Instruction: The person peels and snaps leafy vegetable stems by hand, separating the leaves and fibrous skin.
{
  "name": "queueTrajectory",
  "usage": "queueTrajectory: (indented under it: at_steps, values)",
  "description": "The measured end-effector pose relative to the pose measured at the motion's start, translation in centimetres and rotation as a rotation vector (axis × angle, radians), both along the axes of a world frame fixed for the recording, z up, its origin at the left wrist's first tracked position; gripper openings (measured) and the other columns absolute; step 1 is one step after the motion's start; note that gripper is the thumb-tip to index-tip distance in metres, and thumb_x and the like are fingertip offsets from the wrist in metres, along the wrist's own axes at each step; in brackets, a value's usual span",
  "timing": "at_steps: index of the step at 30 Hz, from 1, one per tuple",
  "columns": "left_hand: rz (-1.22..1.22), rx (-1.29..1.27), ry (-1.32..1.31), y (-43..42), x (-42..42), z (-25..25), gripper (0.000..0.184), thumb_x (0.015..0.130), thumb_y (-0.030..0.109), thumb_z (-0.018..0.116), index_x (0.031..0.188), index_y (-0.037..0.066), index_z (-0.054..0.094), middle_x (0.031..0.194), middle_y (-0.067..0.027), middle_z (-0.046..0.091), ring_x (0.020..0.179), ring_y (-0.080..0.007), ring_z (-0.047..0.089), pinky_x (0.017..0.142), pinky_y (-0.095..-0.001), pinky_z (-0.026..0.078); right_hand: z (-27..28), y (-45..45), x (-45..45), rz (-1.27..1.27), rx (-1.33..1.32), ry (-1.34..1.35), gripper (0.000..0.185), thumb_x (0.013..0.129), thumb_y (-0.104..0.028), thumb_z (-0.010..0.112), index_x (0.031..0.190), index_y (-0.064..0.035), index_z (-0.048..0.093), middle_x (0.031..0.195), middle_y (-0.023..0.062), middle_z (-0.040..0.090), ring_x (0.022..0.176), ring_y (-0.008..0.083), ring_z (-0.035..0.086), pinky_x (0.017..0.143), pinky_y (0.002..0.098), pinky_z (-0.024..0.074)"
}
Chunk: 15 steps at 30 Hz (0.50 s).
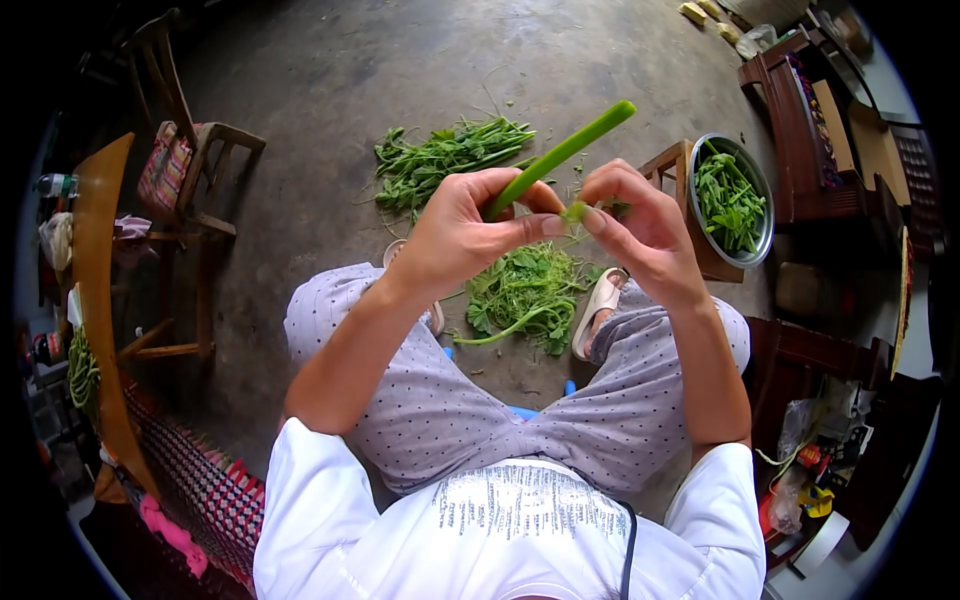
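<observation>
My left hand (478, 228) is wrapped round a thick green stem (580, 146) that slants up to the right. Its thumb and forefinger also meet at a small pale green bit of the plant (574, 212). On the other side of that bit, my right hand (643, 228) pinches with thumb and forefinger. On the floor beyond the hands lies a pile of leafy green stalks (440, 160). Between the feet is a second heap of leaves, tendrils and stringy bits (530, 295). Whether the small bit is still joined to the stem is hidden by the fingers.
A metal basin (768, 215) of cut green stems stands on a wooden stool (720, 262) at the right. Dark wooden furniture (800, 190) lines that side. To the left are a wooden chair (200, 150) and a table edge (90, 250). The floor (330, 70) is concrete.
</observation>
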<state>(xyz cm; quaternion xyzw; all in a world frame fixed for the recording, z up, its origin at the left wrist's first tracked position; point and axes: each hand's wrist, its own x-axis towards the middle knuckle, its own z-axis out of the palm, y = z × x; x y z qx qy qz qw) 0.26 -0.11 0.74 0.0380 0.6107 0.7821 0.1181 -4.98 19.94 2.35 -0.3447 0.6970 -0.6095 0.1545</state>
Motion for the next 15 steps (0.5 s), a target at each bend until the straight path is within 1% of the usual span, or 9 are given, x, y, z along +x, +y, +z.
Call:
queueTrajectory:
  at_steps: [1, 3, 4, 6, 8, 10, 13, 15]
  values:
    - [0.016, -0.002, 0.025, 0.06, -0.03, -0.04, 0.018, 0.079, 0.011, 0.073, 0.093, 0.002, 0.065, 0.074, 0.0039, 0.058, 0.066, -0.0029, 0.049, 0.057, -0.018, 0.038, 0.0, -0.11, 0.09, -0.001, 0.0, 0.0, 0.013, 0.087, -0.008, 0.06, 0.092, 0.0041, 0.057, 0.089, 0.0058, 0.05, 0.084, 0.0111, 0.046, 0.069, 0.0224, 0.0359]
    - [0.033, -0.015, 0.047, 0.15, -0.04, -0.03, 0.017, 0.079, 0.011, 0.072, 0.092, 0.002, 0.065, 0.075, 0.0029, 0.059, 0.067, -0.0037, 0.05, 0.059, -0.0186, 0.039, -0.01, -0.31, 0.31, -0.028, -0.038, -0.122, 0.017, 0.087, -0.013, 0.062, 0.091, 0.0028, 0.057, 0.086, 0.0025, 0.049, 0.079, 0.0077, 0.045, 0.065, 0.0211, 0.0356]
    - [0.052, -0.026, 0.068, 0.22, -0.06, 0.0, 0.017, 0.079, 0.01, 0.072, 0.092, 0.001, 0.064, 0.076, 0.002, 0.06, 0.069, -0.0046, 0.052, 0.06, -0.0193, 0.04, 0.05, -0.36, 0.42, -0.029, -0.039, -0.122, 0.017, 0.087, -0.013, 0.062, 0.091, 0.0028, 0.057, 0.086, 0.0025, 0.049, 0.079, 0.0077, 0.045, 0.065, 0.0211, 0.0356]
    - [0.074, 0.0, 0.084, 0.54, -0.02, 0.04, 0.018, 0.079, 0.011, 0.073, 0.092, 0.001, 0.065, 0.075, 0.0018, 0.06, 0.067, -0.0042, 0.051, 0.059, -0.0193, 0.04, 0.22, -0.42, 0.58, -0.014, -0.079, -0.357, 0.017, 0.087, -0.015, 0.062, 0.09, 0.0013, 0.057, 0.083, -0.0009, 0.048, 0.075, 0.0041, 0.044, 0.061, 0.0195, 0.0343]
    - [0.094, 0.027, 0.1, 0.71, -0.07, -0.07, 0.02, 0.079, 0.013, 0.073, 0.092, 0.0, 0.066, 0.074, 0.0016, 0.061, 0.066, -0.0038, 0.051, 0.057, -0.0193, 0.04, 0.24, -0.58, 0.65, -0.01, -0.091, -0.388, 0.017, 0.087, -0.015, 0.062, 0.09, 0.0008, 0.057, 0.082, -0.0019, 0.048, 0.073, 0.0031, 0.043, 0.059, 0.0189, 0.0335]
    - [0.115, 0.004, 0.137, 0.79, -0.13, -0.31, 0.017, 0.079, 0.01, 0.072, 0.091, 0.0, 0.065, 0.076, -0.0002, 0.063, 0.069, -0.005, 0.055, 0.061, -0.0203, 0.044, 0.26, -0.65, 0.68, -0.006, -0.105, -0.421, 0.017, 0.087, -0.015, 0.062, 0.09, 0.0003, 0.057, 0.081, -0.0029, 0.047, 0.072, 0.0021, 0.042, 0.057, 0.0182, 0.0326]
    - [0.133, 0.034, 0.113, 0.89, -0.1, -0.05, 0.014, 0.08, 0.008, 0.071, 0.09, 0.001, 0.065, 0.076, -0.0002, 0.063, 0.07, -0.0053, 0.055, 0.062, -0.02, 0.044, 0.58, -0.66, 0.52, -0.017, -0.091, -0.391, 0.017, 0.087, -0.015, 0.062, 0.089, 0.001, 0.056, 0.08, -0.0018, 0.048, 0.073, 0.0035, 0.043, 0.059, 0.0191, 0.0335]
    - [0.14, 0.026, 0.114, 1.04, -0.18, -0.29, 0.014, 0.08, 0.007, 0.071, 0.09, 0.001, 0.065, 0.076, -0.0001, 0.063, 0.07, -0.0056, 0.056, 0.062, -0.0202, 0.044, 0.74, -0.61, 0.38, -0.018, -0.026, -0.336, 0.017, 0.086, -0.014, 0.062, 0.089, 0.0015, 0.056, 0.08, -0.0013, 0.048, 0.074, 0.0049, 0.043, 0.061, 0.0203, 0.0343]
